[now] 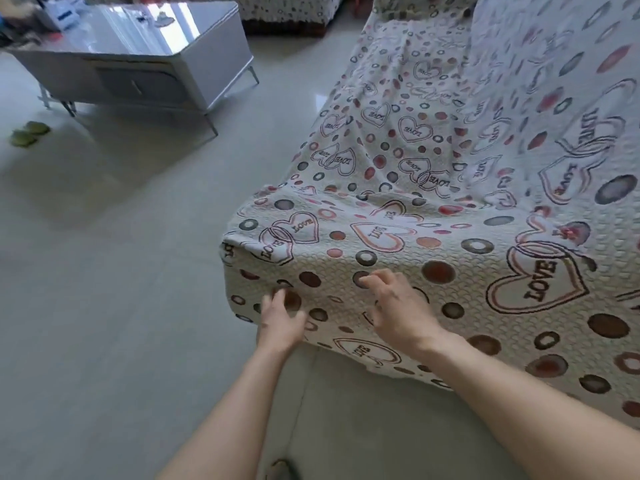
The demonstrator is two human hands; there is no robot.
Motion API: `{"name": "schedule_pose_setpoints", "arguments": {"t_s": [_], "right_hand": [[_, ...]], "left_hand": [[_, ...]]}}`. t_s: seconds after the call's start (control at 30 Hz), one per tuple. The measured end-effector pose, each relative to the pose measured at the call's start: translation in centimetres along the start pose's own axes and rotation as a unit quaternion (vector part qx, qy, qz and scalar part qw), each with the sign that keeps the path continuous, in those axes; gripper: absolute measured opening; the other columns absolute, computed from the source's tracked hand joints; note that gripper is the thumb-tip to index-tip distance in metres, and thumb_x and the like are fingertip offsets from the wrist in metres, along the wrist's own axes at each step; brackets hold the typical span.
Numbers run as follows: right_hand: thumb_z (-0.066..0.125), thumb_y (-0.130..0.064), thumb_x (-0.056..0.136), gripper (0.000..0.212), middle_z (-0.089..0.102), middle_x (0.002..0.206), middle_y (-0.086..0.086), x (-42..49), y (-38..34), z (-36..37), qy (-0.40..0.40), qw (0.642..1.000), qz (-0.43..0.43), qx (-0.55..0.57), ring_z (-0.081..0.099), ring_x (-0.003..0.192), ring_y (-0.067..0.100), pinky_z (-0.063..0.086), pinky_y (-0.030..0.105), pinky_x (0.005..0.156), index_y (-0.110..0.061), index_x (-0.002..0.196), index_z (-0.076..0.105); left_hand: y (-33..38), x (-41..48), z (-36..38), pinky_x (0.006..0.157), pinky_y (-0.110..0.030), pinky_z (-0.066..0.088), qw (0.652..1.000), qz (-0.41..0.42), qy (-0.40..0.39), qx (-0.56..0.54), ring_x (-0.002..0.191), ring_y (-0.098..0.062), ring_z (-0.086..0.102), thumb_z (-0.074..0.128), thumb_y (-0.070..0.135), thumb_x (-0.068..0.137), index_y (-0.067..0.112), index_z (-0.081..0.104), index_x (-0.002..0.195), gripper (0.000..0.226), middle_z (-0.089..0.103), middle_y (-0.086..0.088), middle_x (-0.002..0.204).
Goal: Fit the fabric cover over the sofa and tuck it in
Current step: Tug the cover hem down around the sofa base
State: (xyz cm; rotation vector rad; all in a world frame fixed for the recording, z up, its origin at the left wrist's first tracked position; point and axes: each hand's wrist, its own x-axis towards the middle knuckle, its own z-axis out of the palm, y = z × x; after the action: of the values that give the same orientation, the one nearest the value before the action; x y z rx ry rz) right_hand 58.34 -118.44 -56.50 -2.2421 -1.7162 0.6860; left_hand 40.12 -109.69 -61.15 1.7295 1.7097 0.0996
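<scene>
The cover (433, 188) lay draped over the sofa, and at its near corner the left hand (281, 320) and right hand (394, 308) pressed loosely bent, empty fingers on it, probably to smooth it down.

Cover (433, 174): I see it filling the right half, near to far.
Left grip (280, 323): on the cover's near side, by its left corner.
Right grip (394, 313): just right of it, same side.
Worktop (138, 39): far left, on the floor (121, 271).
Slippers (29, 132): on the floor, left of the worktop.
</scene>
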Motion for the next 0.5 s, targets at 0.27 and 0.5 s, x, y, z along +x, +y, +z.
{"name": "schedule_pose_setpoints", "arguments": {"t_s": [0.27,0.5], "right_hand": [[0.045,-0.024,0.098,0.04,0.045,0.142,-0.001,12.1,-11.1,3.8,0.054,0.997,-0.043,-0.018,0.036,0.13,0.021,0.033,0.039,0.104,-0.023,0.138,0.045],[0.057,-0.051,0.085,0.057,0.043,0.14,0.0,17.8,-14.7,6.7,0.002,0.984,-0.078,-0.159,0.038,0.123,0.025,0.035,0.039,0.098,-0.031,0.136,0.041]], "left_hand": [[-4.8,9.0,-5.0,0.094,-0.034,0.048,0.935,-0.153,0.116,-0.3,0.106,-0.027,0.061,0.063,0.026,0.082,0.014,0.064,0.119,0.038,0.064,-0.009,0.113],[-6.6,13.1,-5.5,0.09,-0.033,0.047,0.944,-0.104,0.182,-0.255,0.098,-0.027,0.061,0.069,0.014,0.078,0.014,0.067,0.106,0.028,0.062,-0.008,0.105]]}}
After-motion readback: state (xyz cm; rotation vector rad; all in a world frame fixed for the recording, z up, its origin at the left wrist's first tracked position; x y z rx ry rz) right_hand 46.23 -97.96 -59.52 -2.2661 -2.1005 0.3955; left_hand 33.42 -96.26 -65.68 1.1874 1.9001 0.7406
